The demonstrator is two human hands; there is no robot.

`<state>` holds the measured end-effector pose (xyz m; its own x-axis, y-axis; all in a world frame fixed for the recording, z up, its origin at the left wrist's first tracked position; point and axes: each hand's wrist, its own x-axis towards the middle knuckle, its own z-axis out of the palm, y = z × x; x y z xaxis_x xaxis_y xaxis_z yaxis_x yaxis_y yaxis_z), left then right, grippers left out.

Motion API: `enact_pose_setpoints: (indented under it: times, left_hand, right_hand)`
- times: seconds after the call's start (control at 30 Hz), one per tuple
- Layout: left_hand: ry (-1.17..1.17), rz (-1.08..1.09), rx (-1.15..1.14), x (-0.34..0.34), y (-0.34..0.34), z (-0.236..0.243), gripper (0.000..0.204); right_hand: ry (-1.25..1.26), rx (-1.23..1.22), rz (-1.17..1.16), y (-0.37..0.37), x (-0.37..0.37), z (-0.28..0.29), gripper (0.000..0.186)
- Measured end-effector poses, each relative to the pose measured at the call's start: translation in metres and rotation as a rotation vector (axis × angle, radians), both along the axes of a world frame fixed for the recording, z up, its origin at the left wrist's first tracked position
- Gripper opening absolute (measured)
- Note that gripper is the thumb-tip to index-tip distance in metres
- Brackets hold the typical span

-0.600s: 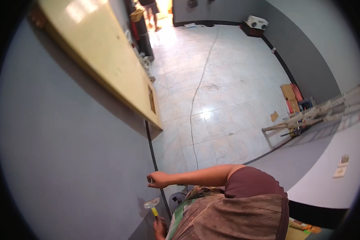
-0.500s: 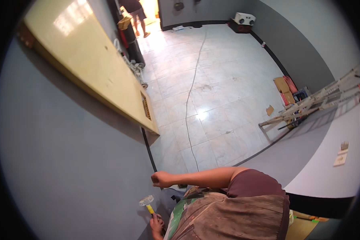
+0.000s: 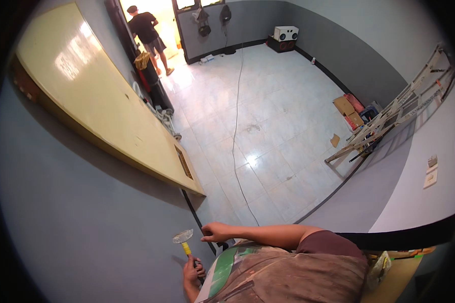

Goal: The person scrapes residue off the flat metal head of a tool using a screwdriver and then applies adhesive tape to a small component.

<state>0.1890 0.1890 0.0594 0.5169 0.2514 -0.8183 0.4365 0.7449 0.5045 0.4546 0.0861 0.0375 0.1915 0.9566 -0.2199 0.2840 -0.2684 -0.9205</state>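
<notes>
Daylight: strong, from the doorway, burnt out to white. Tiled floor: bright, one hard glare spot. Yellow panel: pale reflection high on its face. Left wall: dimmer, soft shadow beneath the panel. Borders: black, straight lines bowed. Tool in my left grip: slightly soft, its head perhaps smeared by motion.

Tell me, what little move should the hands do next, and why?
Perhaps ease the right hand back from the T-shaped hand tool: the left hand holds it, and the right hand appears near its head, not touching.
</notes>
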Motion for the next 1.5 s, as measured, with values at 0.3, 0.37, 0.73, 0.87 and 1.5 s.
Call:
enact_pose_setpoints:
  times: [0.3,0.37,0.73,0.87,1.5]
  left_hand:
    - [-0.173,0.042,-0.351,0.051,0.091,-0.019,0.054]
    - [-0.157,0.067,-0.376,0.065,0.093,-0.025,0.055]
    - [0.06,-0.219,-0.367,0.237,0.133,-0.016,0.054]
    - [0.167,-0.37,-0.336,0.365,0.116,-0.027,0.053]
    - [0.267,-0.591,0.018,0.881,0.018,-0.023,0.056]
  right_hand:
    - [-0.215,-0.081,-0.112,0.073,0.098,0.005,0.04]
    - [-0.228,-0.064,-0.128,0.07,0.112,0.017,0.04]
    - [-0.058,-0.327,-0.214,-0.035,0.215,-0.03,0.046]
    - [0.036,-0.316,-0.373,-0.112,0.292,-0.063,0.051]
    - [-0.194,-0.573,-1.567,-0.507,0.727,-0.024,0.049]
